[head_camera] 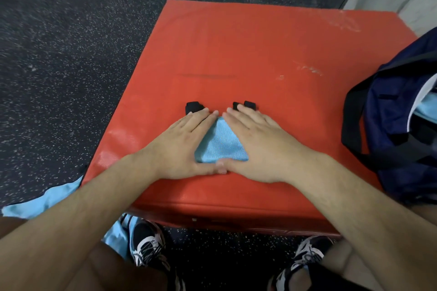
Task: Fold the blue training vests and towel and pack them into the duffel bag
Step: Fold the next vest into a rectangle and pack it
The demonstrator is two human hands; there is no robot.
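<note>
As both hands press down on it, the folded blue vest point(221, 146) lies flat on the near half of the red padded box point(248, 42). Left hand point(182, 146) and right hand point(257, 144) have fingers straight and spread, thumbs touching at the near edge, gripping nothing. Black strap ends point(192, 106) stick out just past the fingertips on the far side. Navy duffel bag point(397, 82) sits open on the box's right edge with light blue fabric point(425, 106) inside. More light blue cloth point(47, 201) lies on the speckled floor point(71, 54), near left.
</note>
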